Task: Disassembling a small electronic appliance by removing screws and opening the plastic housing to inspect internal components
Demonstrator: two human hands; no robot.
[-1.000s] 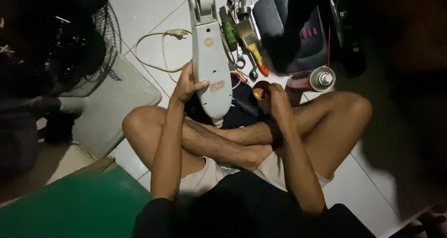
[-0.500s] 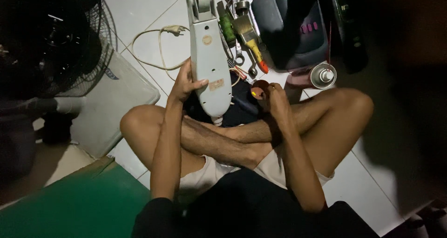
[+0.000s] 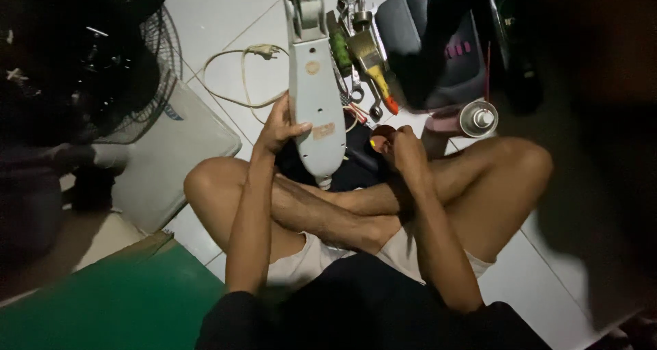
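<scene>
I sit cross-legged on a white tiled floor. My left hand (image 3: 280, 125) grips the left edge of a long pale grey plastic housing (image 3: 315, 83) that lies lengthwise in front of me, its near end over my shins. My right hand (image 3: 404, 151) is closed around a small red and yellow handled tool (image 3: 378, 139), just right of the housing. A cream power cord with a plug (image 3: 254, 50) loops on the floor to the left of the housing.
Several hand tools (image 3: 363, 56) lie beyond my right hand, next to a dark bag (image 3: 438, 42). A spray can (image 3: 477, 119) stands at right. A dark fan with a wire grille (image 3: 102, 62) is at left, a green board (image 3: 116, 302) at bottom left.
The view has shifted slightly. Both hands stay where they were, the left on the housing and the right on the small tool.
</scene>
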